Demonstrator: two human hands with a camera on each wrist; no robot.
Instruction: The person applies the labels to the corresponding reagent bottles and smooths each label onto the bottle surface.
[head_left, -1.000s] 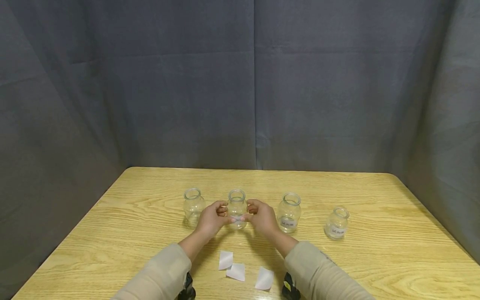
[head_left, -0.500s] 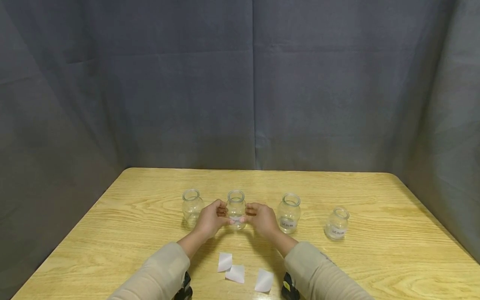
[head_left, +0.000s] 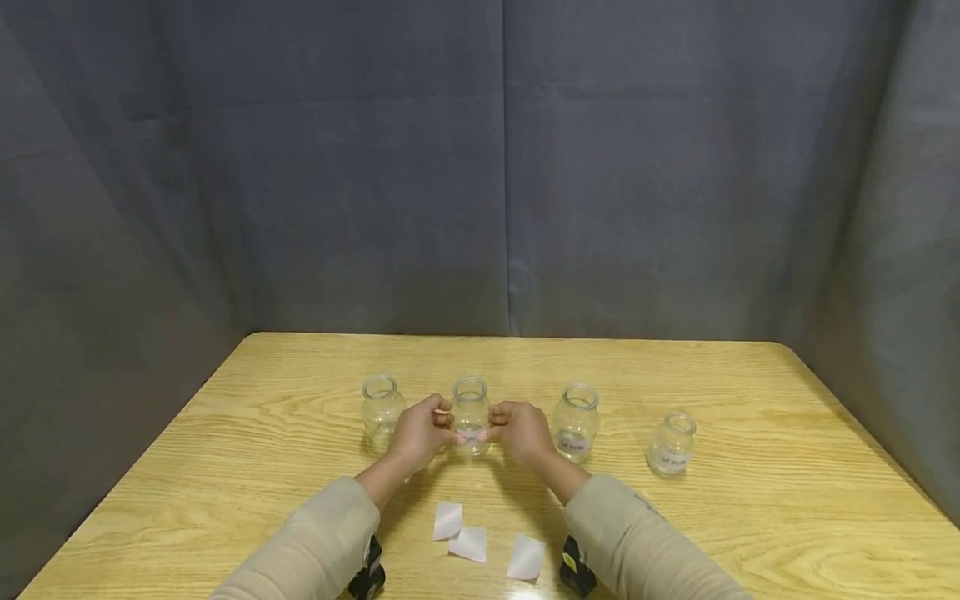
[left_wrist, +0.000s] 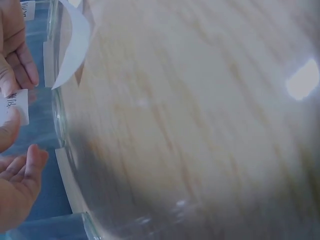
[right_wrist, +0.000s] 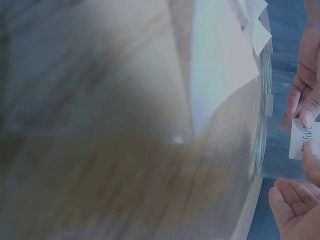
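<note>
A round-bellied glass jar (head_left: 470, 408) stands upright between my two hands in the head view. On its front is a white label (head_left: 470, 437) with dark handwriting. My left hand (head_left: 417, 433) holds the jar's left side, its thumb on the label's left end. From the other side my right hand (head_left: 525, 432) does the same, thumb on the right end. The left wrist view has the label (left_wrist: 16, 106) at its left edge, under the thumbs. In the right wrist view, the label (right_wrist: 298, 142) shows beside the curved fingers of my right hand (right_wrist: 295, 207).
Left of my hands stands a glass jar (head_left: 380, 410), partly hidden by the left hand. To the right are a labelled jar (head_left: 577, 417) and a smaller labelled jar (head_left: 670, 450). Several blank paper slips (head_left: 526, 557) lie nearer on the wooden table (head_left: 750, 533).
Both thumbs have slid slightly apart along the label, so more of its writing shows. The hands stay at the same jar; the head view has shifted a little.
</note>
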